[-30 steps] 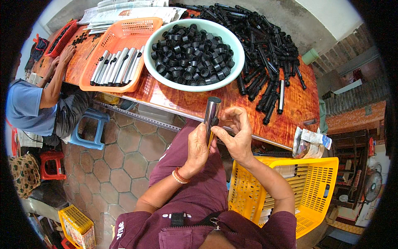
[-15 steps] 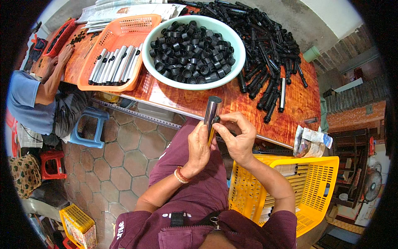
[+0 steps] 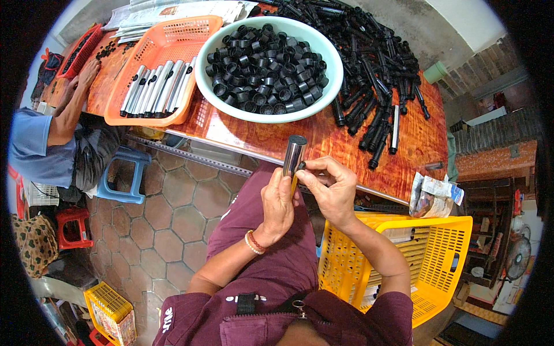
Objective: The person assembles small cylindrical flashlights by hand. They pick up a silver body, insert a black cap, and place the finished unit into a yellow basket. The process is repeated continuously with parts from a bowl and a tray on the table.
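My left hand (image 3: 277, 203) is wrapped round a shiny silver metal tube (image 3: 294, 154) with a dark top end, held nearly upright above my lap. The thumb and forefinger of my right hand (image 3: 334, 193) pinch a small black part (image 3: 301, 166) against the tube's side; its exact kind is too small to make out. Beyond my hands on the table stands a pale green basin (image 3: 337, 75) full of short black caps (image 3: 265, 72). To its left, an orange basket (image 3: 205, 26) holds several silver tubes (image 3: 164, 86) with black knobs on them.
A heap of black plastic rods (image 3: 375, 75) covers the table's back right. Yellow crates (image 3: 444, 271) stand by my right arm, with tubes in one. A crumpled packet (image 3: 435, 193) lies at the table's right edge. At left another person (image 3: 43, 144) sits by a blue stool (image 3: 124, 179).
My hands stay in nearly the same place, the tube and the small black part still held together. The view has shifted very slightly.
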`<state>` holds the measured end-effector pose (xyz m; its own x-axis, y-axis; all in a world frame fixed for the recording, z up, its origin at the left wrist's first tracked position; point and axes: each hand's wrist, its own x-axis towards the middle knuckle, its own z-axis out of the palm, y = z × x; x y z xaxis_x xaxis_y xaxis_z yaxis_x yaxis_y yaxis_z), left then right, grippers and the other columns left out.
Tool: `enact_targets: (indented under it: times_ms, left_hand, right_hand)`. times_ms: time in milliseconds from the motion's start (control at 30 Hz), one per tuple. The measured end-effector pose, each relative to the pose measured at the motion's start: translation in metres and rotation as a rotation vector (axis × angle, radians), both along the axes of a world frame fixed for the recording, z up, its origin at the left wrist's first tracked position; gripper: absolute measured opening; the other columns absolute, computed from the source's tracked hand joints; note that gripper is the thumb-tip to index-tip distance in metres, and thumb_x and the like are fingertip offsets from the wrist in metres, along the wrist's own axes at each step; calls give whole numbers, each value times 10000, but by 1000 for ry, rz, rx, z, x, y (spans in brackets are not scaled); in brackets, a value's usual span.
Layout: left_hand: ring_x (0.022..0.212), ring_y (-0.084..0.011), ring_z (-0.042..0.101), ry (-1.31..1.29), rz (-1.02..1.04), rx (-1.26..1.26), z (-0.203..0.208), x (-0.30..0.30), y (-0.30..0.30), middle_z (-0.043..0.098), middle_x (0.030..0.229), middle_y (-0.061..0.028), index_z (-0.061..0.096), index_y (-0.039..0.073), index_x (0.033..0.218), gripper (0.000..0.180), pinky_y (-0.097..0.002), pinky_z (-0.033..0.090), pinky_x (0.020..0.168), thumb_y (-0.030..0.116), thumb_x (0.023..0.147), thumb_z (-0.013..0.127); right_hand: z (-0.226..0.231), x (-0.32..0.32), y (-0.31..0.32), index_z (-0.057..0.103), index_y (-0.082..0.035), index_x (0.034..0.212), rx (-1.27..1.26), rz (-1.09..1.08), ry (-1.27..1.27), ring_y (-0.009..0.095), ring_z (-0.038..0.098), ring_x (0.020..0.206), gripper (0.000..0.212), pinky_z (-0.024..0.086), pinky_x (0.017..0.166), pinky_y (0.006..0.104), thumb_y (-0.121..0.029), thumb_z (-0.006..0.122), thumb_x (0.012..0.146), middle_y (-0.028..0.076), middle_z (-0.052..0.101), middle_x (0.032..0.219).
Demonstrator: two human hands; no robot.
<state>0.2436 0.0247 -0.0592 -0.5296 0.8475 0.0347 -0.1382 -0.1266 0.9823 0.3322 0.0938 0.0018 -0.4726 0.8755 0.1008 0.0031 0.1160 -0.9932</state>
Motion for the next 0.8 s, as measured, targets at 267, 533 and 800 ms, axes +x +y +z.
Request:
enact_targets:
  times_ms: [267, 533, 800]
  left_hand:
    - [510, -41, 450, -193, -91, -54, 3, -2, 6, 500, 640, 11, 567, 11, 1053, 537, -183, 366, 427, 471, 1019, 291]
    - [437, -59, 459, -302, -140, -81, 4, -7, 1, 512, 580, -10, 570, 23, 908, 545, -187, 363, 390, 490, 1010, 309]
    - [395, -84, 448, -346, -294, -218, 8, -7, -3, 499, 533, -22, 557, 23, 833, 609, -211, 352, 365, 535, 1000, 273]
  right_hand:
    - [-1, -1, 6, 557, 32, 1056, -139, 39, 57, 101, 628, 665, 265, 524, 561, 207, 15, 686, 825, 69, 613, 841]
    - [7, 7, 19, 544, 12, 1164, -364, 180, 142, 82, 577, 778, 352, 484, 722, 215, -128, 664, 864, 16, 601, 889]
    - [-1, 13, 29, 600, 5, 1027, -353, 311, 6, 85, 556, 687, 249, 469, 633, 238, -200, 644, 892, 24, 617, 817]
